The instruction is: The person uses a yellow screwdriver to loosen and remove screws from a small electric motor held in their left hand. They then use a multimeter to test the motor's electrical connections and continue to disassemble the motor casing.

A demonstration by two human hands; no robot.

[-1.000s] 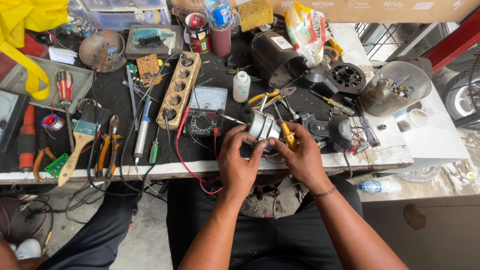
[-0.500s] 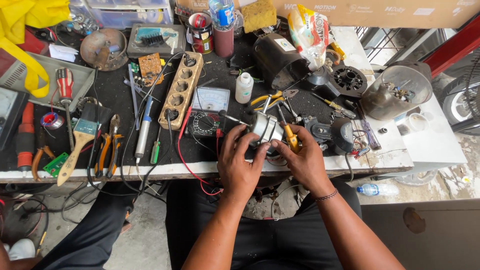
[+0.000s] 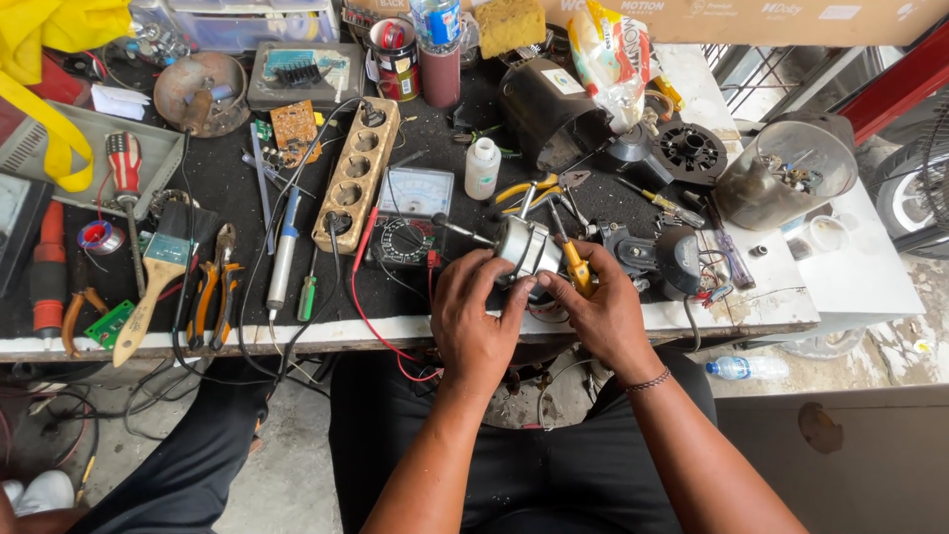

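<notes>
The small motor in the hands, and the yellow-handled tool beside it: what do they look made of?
Small motor: bare metal by its silvery sheen, held by the left hand. Yellow-handled tool, in the right hand: grip probably plastic, glossy yellow; shaft metal.

A small silvery round motor is sitting at the near edge of the bench, tilted, its thin shaft pointing left toward the meter. Both hands are gripping it. A yellow-handled screwdriver is lying against the motor's right side, its dark shank slanting up and away.
</notes>
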